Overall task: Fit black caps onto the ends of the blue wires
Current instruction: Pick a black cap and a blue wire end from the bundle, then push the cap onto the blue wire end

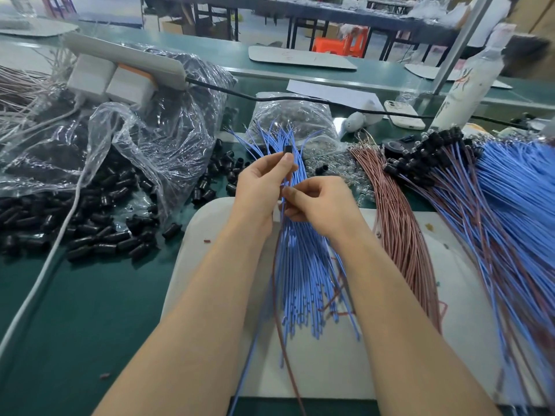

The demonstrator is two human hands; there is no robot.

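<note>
No text can be read; the print on the white bottle [468,85] is blurred

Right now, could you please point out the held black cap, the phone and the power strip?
black cap [287,150]: head view, its upper side.
phone [405,115]: head view, middle of its back.
power strip [126,57]: head view, its white top face.

A white mat [330,355] is lying on the green table [90,310] at lower centre. A white power strip [126,55] is sitting at upper left, carrying two plug adapters [129,85]. A white cable [54,250] is running down to the lower left edge. A black cable [300,99] is crossing the upper centre. A phone [404,114] is lying face down at upper right, near an upright wrapped bottle [468,85]. A bundle of brown wires [399,229] is resting across the mat's right part.
</note>
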